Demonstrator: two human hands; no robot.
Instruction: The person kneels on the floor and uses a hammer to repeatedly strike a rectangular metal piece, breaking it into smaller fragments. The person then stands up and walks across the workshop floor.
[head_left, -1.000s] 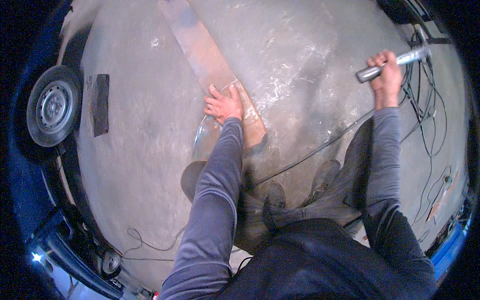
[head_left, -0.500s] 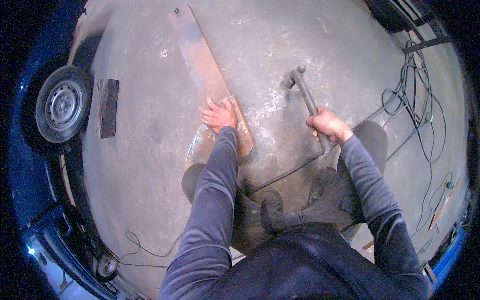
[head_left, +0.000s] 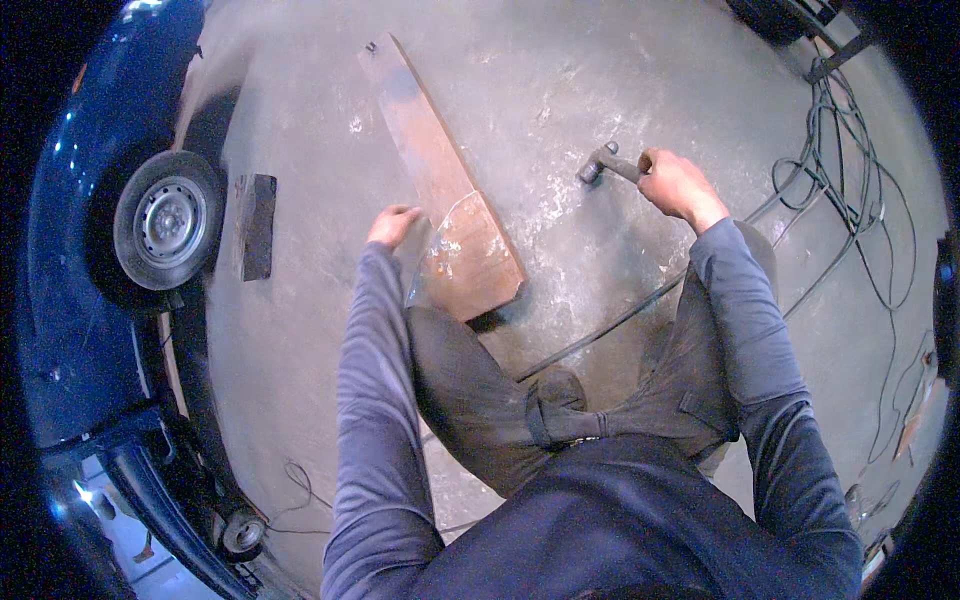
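My right hand (head_left: 682,187) is closed round the handle of a ball-peen hammer (head_left: 624,167), close below its head. The hammer is held above the floor, its head toward the left. At the left, my left hand (head_left: 396,226) has its fingers pinched at the edge of a thin, shiny sheet (head_left: 462,240), which looks see-through or mirror-like. That sheet lies partly over the near end of a long reddish-brown board (head_left: 430,135), which rests slanting on the floor, its near end beside my left knee.
A dark flat block (head_left: 257,228) lies by the wheel (head_left: 168,220) of a blue car (head_left: 75,300) at the left. Coiled cables (head_left: 850,185) lie on the right, and a black hose (head_left: 610,328) runs between my legs. Bare grey floor (head_left: 330,130) surrounds the board.
My left hand has lifted off the sheet's top and moved left to its edge. My right hand now grips the hammer nearer its head. The view has shifted slightly.
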